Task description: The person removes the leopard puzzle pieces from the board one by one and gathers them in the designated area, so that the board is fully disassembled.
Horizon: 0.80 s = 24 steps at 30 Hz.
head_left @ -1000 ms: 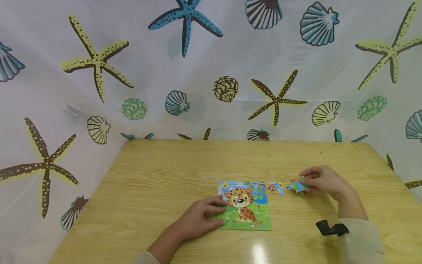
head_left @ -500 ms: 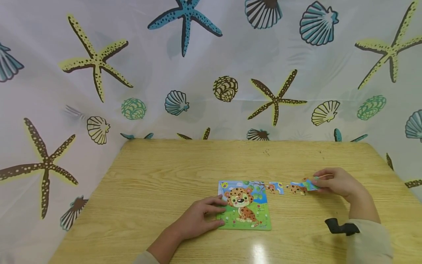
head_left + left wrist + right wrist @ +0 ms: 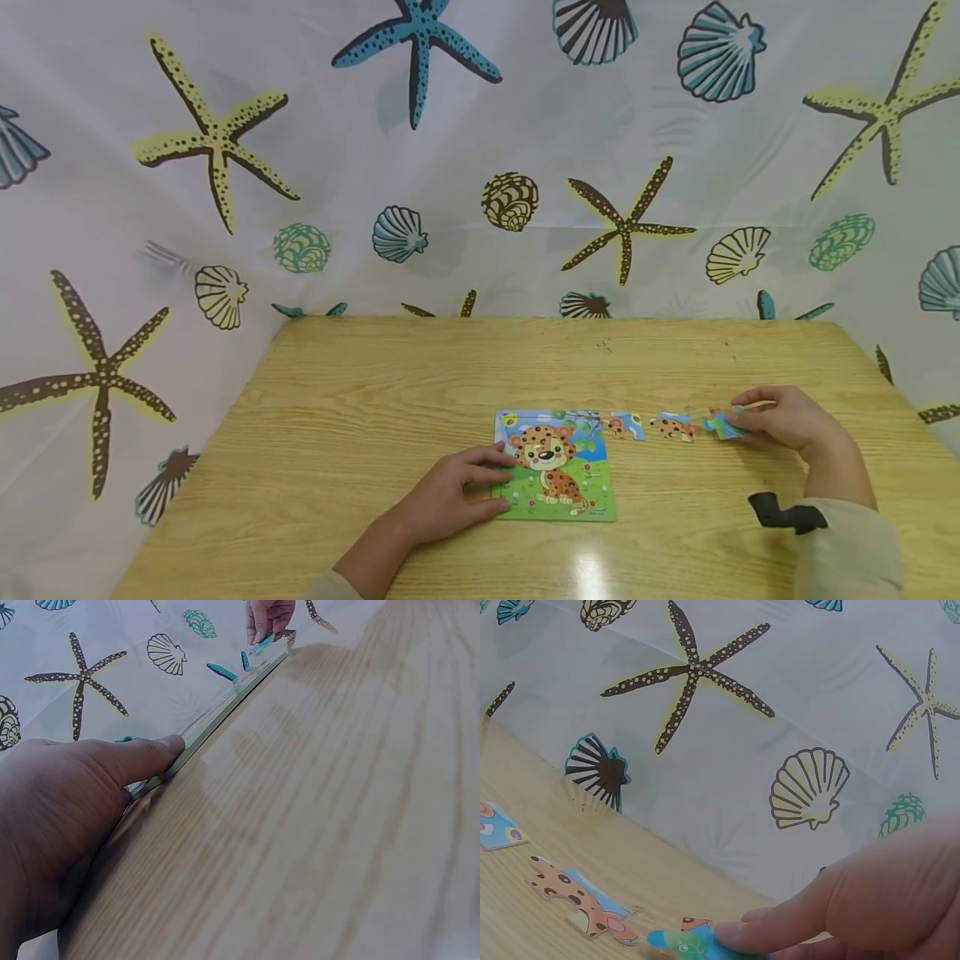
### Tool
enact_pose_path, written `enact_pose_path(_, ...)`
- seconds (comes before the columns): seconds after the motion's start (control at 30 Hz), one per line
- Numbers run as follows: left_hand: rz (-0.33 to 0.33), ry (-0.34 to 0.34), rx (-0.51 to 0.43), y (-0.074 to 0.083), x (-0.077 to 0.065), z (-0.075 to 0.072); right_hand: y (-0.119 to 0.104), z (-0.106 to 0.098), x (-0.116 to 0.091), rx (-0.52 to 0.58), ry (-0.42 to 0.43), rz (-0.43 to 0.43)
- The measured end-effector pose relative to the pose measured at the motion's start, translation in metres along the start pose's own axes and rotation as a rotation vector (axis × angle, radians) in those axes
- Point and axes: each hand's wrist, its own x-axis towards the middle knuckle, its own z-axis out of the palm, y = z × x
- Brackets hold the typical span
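Note:
A jigsaw puzzle board (image 3: 558, 500) with a leopard cub picture lies flat on the wooden table. My left hand (image 3: 461, 496) rests on its left side, fingers over the border; in the left wrist view the thumb (image 3: 154, 756) touches the board's edge (image 3: 214, 724). To the right, my right hand (image 3: 787, 425) pinches a blue and green puzzle piece (image 3: 723, 423) between thumb and fingers, low over the table. In the right wrist view a bit of orange (image 3: 696, 923) shows just behind that piece (image 3: 682, 942); whether it is a separate piece I cannot tell.
Between the board and my right hand lie a piece with an ear and blue sky (image 3: 626, 427) and a spotted orange piece (image 3: 672, 427). A white curtain (image 3: 450, 267) with shells and starfish stands along the table's (image 3: 360, 367) back edge. A black strap (image 3: 787, 514) juts from the right sleeve.
My right hand has moved to the right with the blue and green piece, uncovering the spotted orange piece on the table. The left hand and the board stay put.

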Motion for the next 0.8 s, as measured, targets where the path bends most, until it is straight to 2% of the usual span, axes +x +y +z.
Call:
enact_pose_path(0.4, 0.011, 0.012, 0.013, -0.0018, 0.0000, 0.0004, 0.0020, 0.0049, 0.0062, -0.088, 0.151, 0.050)
enact_pose_path(0.53, -0.006, 0.007, 0.010, -0.0006, 0.0004, -0.0003, -0.0017, 0.0063, 0.0072, -0.122, 0.157, 0.073)
enact_pose_path(0.8, 0.009, 0.016, 0.024, 0.0002, -0.0008, -0.0002, -0.0046, 0.0088, 0.0079, -0.159, 0.171, 0.081)
